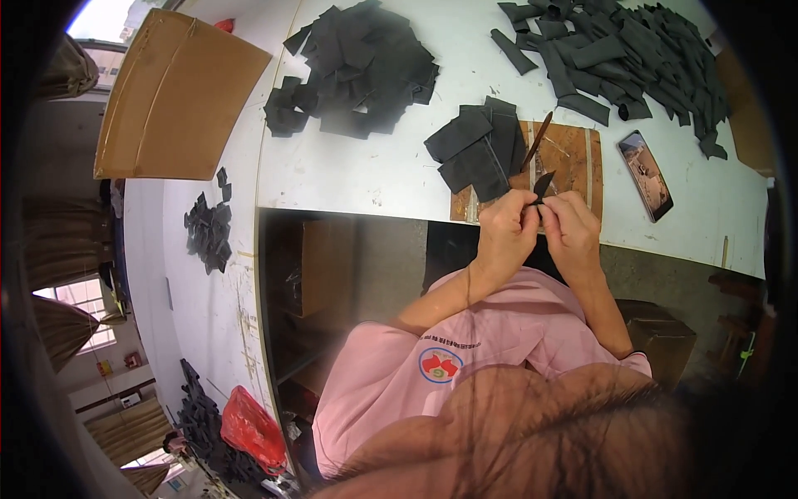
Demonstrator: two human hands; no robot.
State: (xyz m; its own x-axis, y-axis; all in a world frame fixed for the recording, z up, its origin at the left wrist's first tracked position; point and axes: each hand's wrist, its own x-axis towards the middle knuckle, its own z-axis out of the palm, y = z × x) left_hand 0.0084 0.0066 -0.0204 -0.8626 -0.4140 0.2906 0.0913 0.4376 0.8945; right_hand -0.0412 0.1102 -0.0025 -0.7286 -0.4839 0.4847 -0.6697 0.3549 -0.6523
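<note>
1. White worktop (349, 179), upper frame.
2. My left hand (505, 226) and right hand (572, 229) pinching a black piece (544, 184), right of centre.
3. Black tubes (603, 54), upper right: seemingly done.
4. Flat pieces (357, 58), upper centre: seemingly remaining.

Close in tight; room ahead and to the left

Gap between left hand (505, 226) and right hand (572, 231) filled by small black piece (543, 185). Stack of flat black pieces (467, 148) just ahead of left hand, blocking a low pass; slim brown tool (539, 140) slants beside it. Bare strip of brown board (579, 151) ahead of right hand; phone (646, 175) bars the right. Left past the stack, open white tabletop (349, 176). Farther ahead, lane between flat-piece heap (357, 62) and rolled-piece heap (603, 58).
</note>
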